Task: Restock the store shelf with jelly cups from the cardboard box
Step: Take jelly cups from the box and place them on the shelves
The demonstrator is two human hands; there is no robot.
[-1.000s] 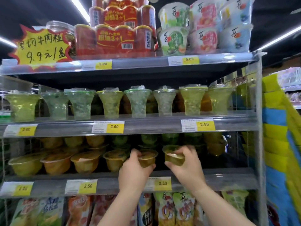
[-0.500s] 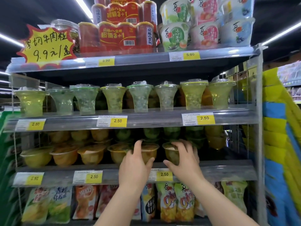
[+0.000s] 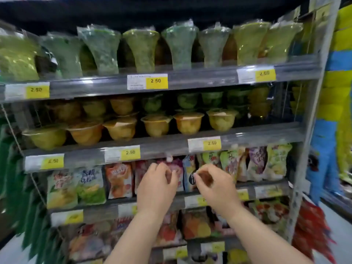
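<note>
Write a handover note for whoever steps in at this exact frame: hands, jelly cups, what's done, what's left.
Left hand: empty, fingers loosely curled, in front of the snack pouches.
Right hand: also empty, beside the left, below the cup shelf.
Jelly cups: a front row of bowl-shaped cups stands on the shelf edge, with more stacked behind.
Done: that front row reaches about two-thirds across.
Left: the row's right end looks bare. The cardboard box is out of view; find it for more cups.

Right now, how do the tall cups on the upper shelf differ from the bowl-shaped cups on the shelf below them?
The tall cups are narrow, flared and mostly green; the bowl-shaped cups are low, wide and yellow-orange. The tall cups stand in a single layer, while more bowl-shaped cups sit stacked behind the front row. Both are clear, sealed and tagged 2.50.
</note>
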